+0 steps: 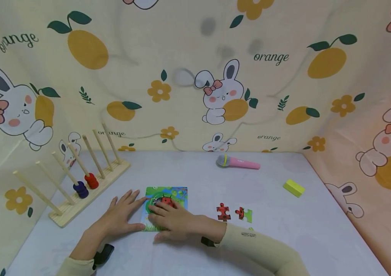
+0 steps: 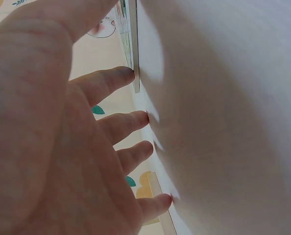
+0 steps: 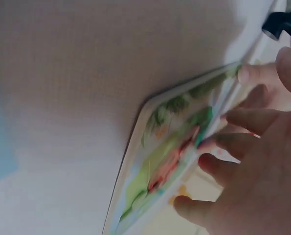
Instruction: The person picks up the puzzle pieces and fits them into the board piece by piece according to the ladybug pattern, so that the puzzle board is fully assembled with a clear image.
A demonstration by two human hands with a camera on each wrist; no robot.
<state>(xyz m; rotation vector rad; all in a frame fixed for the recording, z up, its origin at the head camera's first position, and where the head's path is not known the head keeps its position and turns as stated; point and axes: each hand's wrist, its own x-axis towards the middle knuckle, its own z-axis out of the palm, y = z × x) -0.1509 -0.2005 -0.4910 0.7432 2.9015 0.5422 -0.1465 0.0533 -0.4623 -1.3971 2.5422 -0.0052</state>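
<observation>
Square jigsaw board, bright green and blue with a red ladybug picture, flat on the white-covered counter, in front of the person. Left hand at its left edge: fingers spread and released, thumb and index touching the edge, other fingertips down on the counter. Right hand over the board's lower right, fingers extended, clenched on nothing; cannot tell how firmly they press. Right of it, near the right sleeve: red-and-black jigsaw piece, beside a red-and-green jigsaw piece. Farther out: pink microphone with grey head, yellow rectangular block. Left: pale wooden peg rack, dark blue and red beads on two pegs.
</observation>
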